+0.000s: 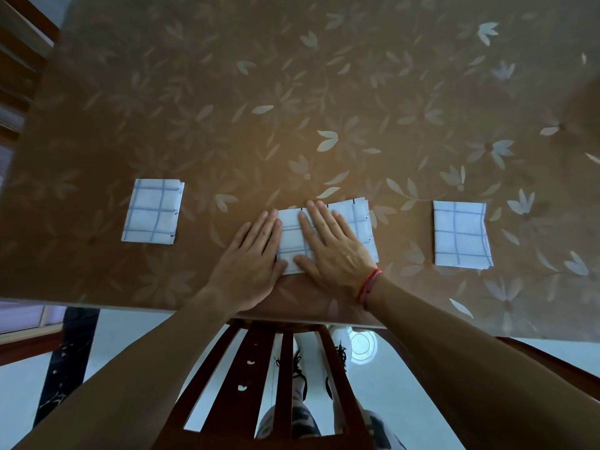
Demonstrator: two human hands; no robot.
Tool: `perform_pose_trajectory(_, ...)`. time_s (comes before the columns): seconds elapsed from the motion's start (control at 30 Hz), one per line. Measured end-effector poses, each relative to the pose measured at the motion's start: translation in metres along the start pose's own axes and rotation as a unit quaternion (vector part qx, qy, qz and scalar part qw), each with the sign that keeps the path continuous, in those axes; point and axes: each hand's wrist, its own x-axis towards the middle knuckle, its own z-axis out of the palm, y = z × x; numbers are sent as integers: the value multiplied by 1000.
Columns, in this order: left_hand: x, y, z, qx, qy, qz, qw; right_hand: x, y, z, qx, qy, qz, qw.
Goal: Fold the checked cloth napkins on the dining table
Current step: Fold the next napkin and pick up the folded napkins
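Right at the bottom, a dark wooden chair back [282, 378] with upright slats stands against the near edge of the table [292, 92], and through the slats you catch the person's laced shoes [300, 375] on a pale floor [130, 336]. Both bare forearms reach over that chair and onto the table.

On the right wrist, a red cord bracelet [370, 285]. The right hand [334, 248] lies flat on the middle napkin [357, 222], fingers straight and slightly spread, palm pressing down, nothing grasped. The left hand [250, 258] is flat too, fingers straight and together. It rests mostly on the table just beside the napkin's left edge, thumb at the near left corner, and it grips nothing either.

That middle napkin, white with blue checks, sits folded near the table's front edge, its right part showing past the right hand. Well off to the left lies a second folded napkin [152, 212], a neat rectangle, and well off to the right a third folded napkin [461, 233], its layers slightly fanned at the near right corner.

Beyond them stretches the brown tabletop with its pale leaf pattern, and at the far left another wooden chair [19, 60] edges in.
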Motion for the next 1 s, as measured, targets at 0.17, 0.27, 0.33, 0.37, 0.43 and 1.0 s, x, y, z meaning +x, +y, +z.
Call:
perform_pose_trajectory(0.17,0,2,-2,-7,-9,-10,1000,-28,40,-7,-33,-18,52,998)
perform_pose_trajectory(0.27,0,1,-2,-12,-12,-13,1000,-43,60,-10,-46,-27,74,996)
perform_pose_trajectory(0.33,0,1,-3,-12,-12,-13,1000,-45,61,-11,-43,-33,79,995)
perform_pose_trajectory(0.37,0,1,-3,-11,-11,-13,1000,-45,61,-11,-39,-35,81,995)
perform_pose_trajectory(0.43,1,2,-4,-18,-12,-15,1000,-44,59,-12,-38,-32,80,996)
perform_pose_trajectory(1.0,3,6,-8,-69,-29,-32,997,41,60,-75,94,-72,103,988)
